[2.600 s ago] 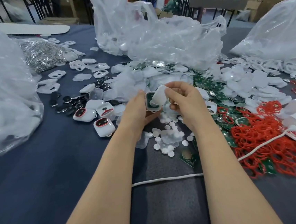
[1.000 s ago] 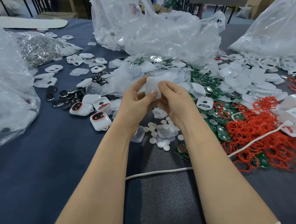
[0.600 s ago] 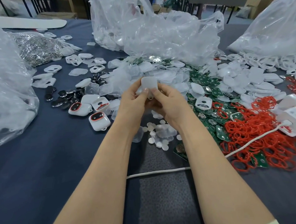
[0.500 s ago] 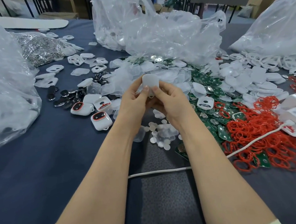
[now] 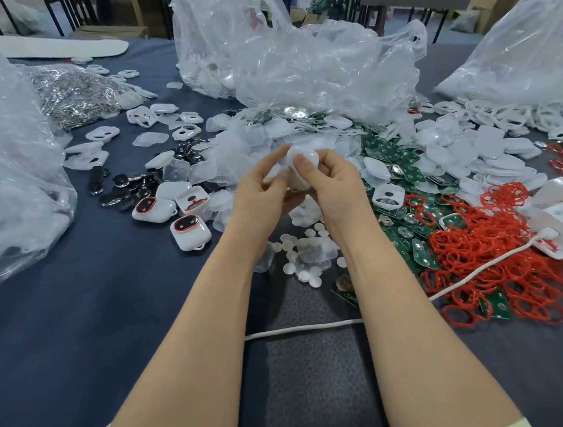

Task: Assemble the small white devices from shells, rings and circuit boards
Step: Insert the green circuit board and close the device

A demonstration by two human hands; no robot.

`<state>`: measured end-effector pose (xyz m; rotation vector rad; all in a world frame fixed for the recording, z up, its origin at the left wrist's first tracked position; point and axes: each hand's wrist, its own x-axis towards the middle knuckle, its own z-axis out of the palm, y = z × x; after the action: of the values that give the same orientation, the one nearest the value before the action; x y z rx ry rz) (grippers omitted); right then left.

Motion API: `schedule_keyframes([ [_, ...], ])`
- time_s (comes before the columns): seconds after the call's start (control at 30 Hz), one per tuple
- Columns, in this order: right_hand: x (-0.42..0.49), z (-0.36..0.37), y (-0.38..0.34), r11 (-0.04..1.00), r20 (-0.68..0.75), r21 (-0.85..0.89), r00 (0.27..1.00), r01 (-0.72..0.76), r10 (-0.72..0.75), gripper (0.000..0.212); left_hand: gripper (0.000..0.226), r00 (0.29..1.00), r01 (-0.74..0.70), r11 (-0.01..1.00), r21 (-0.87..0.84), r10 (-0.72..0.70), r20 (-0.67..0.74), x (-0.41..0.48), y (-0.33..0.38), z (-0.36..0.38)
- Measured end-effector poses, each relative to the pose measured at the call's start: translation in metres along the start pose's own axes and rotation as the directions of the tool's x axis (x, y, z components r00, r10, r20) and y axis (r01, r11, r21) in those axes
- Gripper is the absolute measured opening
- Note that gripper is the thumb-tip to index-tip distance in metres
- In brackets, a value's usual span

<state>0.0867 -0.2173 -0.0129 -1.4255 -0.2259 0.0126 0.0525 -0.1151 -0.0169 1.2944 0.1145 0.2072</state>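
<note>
Over dark blue table cloth (image 5: 77,319), the left hand (image 5: 257,195) and right hand (image 5: 336,187) both pinched one white shell (image 5: 310,154) between curled fingertips. Behind them, a clear plastic bag (image 5: 210,58) held white parts.

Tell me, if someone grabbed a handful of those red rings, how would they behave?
Probably floppy: the red rings lie bent and kinked, not round. Likely to snag, since the loops interlock in one tangled heap, so several may lift together. They look thin, so probably light.
</note>
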Motion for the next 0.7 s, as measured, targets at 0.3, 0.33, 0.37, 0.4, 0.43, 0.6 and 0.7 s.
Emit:
schedule_keyframes([
  [0.3, 0.000, 0.002, 0.001, 0.966, 0.213, -0.254, 0.977, 0.057, -0.001, 0.033, 0.027, 0.976, 0.143, 0.979, -0.145, -0.164, -0.144, 0.004, 0.006, -0.013],
  [0.33, 0.000, 0.002, 0.001, 0.980, 0.197, -0.199, 0.980, 0.013, 0.027, 0.032, 0.024, 0.976, 0.135, 0.978, -0.159, -0.159, -0.149, 0.004, 0.006, -0.013],
  [0.37, 0.001, 0.003, 0.002, 0.989, 0.171, -0.144, 0.984, -0.025, 0.050, 0.032, 0.022, 0.978, 0.125, 0.979, -0.161, -0.149, -0.148, 0.004, 0.006, -0.012],
  [0.4, 0.001, 0.003, 0.003, 0.992, 0.141, -0.109, 0.987, -0.056, 0.071, 0.035, 0.022, 0.981, 0.113, 0.982, -0.154, -0.135, -0.141, 0.004, 0.005, -0.012],
  [0.43, 0.001, 0.004, 0.004, 0.991, 0.109, -0.107, 0.990, -0.081, 0.092, 0.039, 0.022, 0.984, 0.100, 0.985, -0.140, -0.118, -0.130, 0.003, 0.005, -0.010],
  [0.6, 0.000, 0.008, 0.010, 0.988, 0.069, -0.139, 0.995, -0.064, 0.074, 0.007, 0.014, 0.990, 0.067, 0.993, -0.102, -0.079, -0.119, 0.002, 0.002, -0.007],
  [0.7, 0.002, 0.007, 0.011, 0.991, 0.051, -0.112, 0.995, -0.076, 0.082, 0.005, 0.012, 0.989, 0.083, 0.993, -0.087, -0.092, -0.117, 0.002, 0.001, -0.006],
])
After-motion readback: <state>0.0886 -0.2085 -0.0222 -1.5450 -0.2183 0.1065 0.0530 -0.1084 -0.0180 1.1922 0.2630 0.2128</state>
